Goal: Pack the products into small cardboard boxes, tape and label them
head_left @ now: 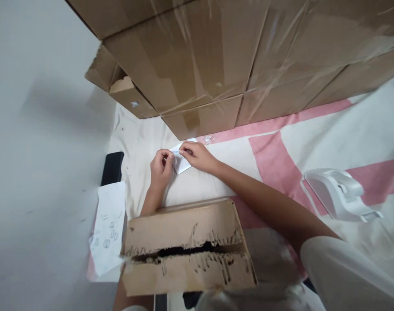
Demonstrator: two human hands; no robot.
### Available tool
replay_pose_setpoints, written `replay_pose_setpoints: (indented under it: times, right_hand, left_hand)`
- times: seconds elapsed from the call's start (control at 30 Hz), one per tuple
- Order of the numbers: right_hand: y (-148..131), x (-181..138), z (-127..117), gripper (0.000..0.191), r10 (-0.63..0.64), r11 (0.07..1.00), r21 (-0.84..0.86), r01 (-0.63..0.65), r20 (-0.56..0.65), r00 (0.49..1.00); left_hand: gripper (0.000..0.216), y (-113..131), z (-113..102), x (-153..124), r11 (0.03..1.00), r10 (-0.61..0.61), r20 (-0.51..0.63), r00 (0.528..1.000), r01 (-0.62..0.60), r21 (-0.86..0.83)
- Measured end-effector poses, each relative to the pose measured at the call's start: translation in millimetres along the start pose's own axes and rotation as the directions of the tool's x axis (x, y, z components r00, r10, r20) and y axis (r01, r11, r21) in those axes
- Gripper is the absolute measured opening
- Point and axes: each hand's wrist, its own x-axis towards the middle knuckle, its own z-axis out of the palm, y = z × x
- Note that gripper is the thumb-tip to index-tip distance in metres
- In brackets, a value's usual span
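Note:
My left hand [162, 166] and my right hand [195, 153] meet over a small white piece of folded paper [184, 164] lying on the bedsheet. Both are closed in a pinch, thumb against fingers. A thin, pale strip [176, 151] shows between the fingertips along the paper's upper part; it is too small to name. Just beyond my right hand lies a little crumpled clear scrap [209, 139]. Nearer to me, a cardboard box [187, 220] with torn, ragged flaps partly hides my left forearm.
Large taped cartons [197, 56] form a wall at the back, with an open carton [128, 95] beside them. A white tape dispenser [334, 192] sits right on the pink-and-white sheet [271, 160]. At left are a black phone-like object [113, 168] and a sheet with drawings [109, 224].

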Motion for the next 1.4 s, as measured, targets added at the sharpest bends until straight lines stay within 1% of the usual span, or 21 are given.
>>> replay_pose_setpoints:
  times: [0.13, 0.23, 0.3, 0.43, 0.57, 0.67, 0.73, 0.77, 0.83, 0.87, 0.9, 0.97, 1.03, 1.1, 1.2, 1.3, 1.33, 1.4]
  right_hand:
    - [1, 0, 0, 0.017, -0.004, 1.0, 0.008, 0.004, -0.002, 1.0]
    - [1, -1, 0, 0.017, -0.003, 1.0, -0.007, 0.003, 0.0, 1.0]
    - [0, -1, -1, 0.017, -0.005, 1.0, -0.019, 0.005, 0.01, 1.0]
    - [-3, -3, -1, 0.016, 0.0, 0.999, -0.04, 0.001, 0.021, 1.0]
    - [-3, -6, -1, 0.012, -0.005, 0.998, -0.057, 0.007, 0.033, 0.999]
    - [-4, -8, 0, 0.017, -0.03, 0.992, -0.126, 0.033, 0.029, 0.999]
    - [-8, -9, 0, 0.028, -0.062, 0.969, -0.237, 0.066, 0.024, 0.998]
    - [-11, -10, -1, 0.031, -0.081, 0.945, -0.315, 0.092, 0.047, 0.996]
    - [-21, -10, -2, 0.025, -0.095, 0.865, -0.479, 0.149, 0.136, 0.986]
    - [-26, -9, -2, 0.021, -0.082, 0.813, -0.555, 0.174, 0.186, 0.979]
    - [-30, -8, -2, 0.02, -0.067, 0.769, -0.612, 0.185, 0.211, 0.975]
    - [-38, -7, -2, 0.019, -0.039, 0.699, -0.69, 0.186, 0.223, 0.974]
    - [-43, -6, -4, 0.017, -0.018, 0.658, -0.733, 0.17, 0.211, 0.977]
    - [-46, -8, -11, 0.014, 0.004, 0.637, -0.757, 0.143, 0.188, 0.982]
    - [-48, -16, -29, 0.014, 0.032, 0.641, -0.763, 0.082, 0.133, 0.991]
    - [-49, -29, -47, 0.017, 0.058, 0.661, -0.75, 0.024, 0.083, 0.995]
    - [-50, -34, -51, 0.018, 0.065, 0.668, -0.744, 0.013, 0.075, 0.995]
    - [-51, -41, -52, 0.026, 0.079, 0.678, -0.735, -0.002, 0.07, 0.994]
  left_hand:
    - [0.033, -1, -2, 0, 0.999, -0.015, 0.026, 1.0, 0.015, -0.03]
    - [0.036, 0, -2, 1, 0.999, -0.021, 0.024, 1.0, 0.022, -0.044]
    - [0.035, 1, -2, 1, 0.999, -0.028, 0.019, 0.999, 0.029, -0.039]
    - [0.029, 1, 0, 1, 0.999, -0.04, 0.017, 0.999, 0.04, -0.008]
    - [0.028, -1, 2, 1, 0.998, -0.04, 0.049, 0.998, 0.038, 0.046]
    - [0.029, -1, 0, 1, 0.995, -0.032, 0.074, 0.997, 0.025, 0.093]
    - [0.028, 1, -3, 0, 0.993, -0.014, 0.097, 0.995, 0.003, 0.115]
    - [0.027, 3, -4, 0, 0.992, 0.001, 0.11, 0.994, -0.014, 0.122]
    - [0.025, 4, -6, -1, 0.99, 0.039, 0.131, 0.991, -0.056, 0.126]
    - [0.024, 4, -6, -1, 0.989, 0.058, 0.131, 0.99, -0.075, 0.126]
    - [0.025, 4, -6, 0, 0.988, 0.075, 0.129, 0.989, -0.091, 0.123]
    - [0.026, 3, -4, 1, 0.987, 0.095, 0.128, 0.987, -0.111, 0.118]
    - [0.031, 1, -1, 1, 0.986, 0.103, 0.135, 0.985, -0.119, 0.115]
    - [0.038, 1, 1, 2, 0.987, 0.096, 0.146, 0.985, -0.113, 0.114]
    - [0.051, 1, 2, 2, 0.992, 0.057, 0.158, 0.986, -0.073, 0.099]
    - [0.051, 2, 3, 3, 0.997, 0.017, 0.159, 0.987, -0.029, 0.073]
    - [0.05, 3, 4, 4, 0.998, 0.01, 0.172, 0.985, -0.021, 0.065]
    - [0.049, 6, 4, 5, 0.999, 0.005, 0.23, 0.973, -0.016, 0.049]
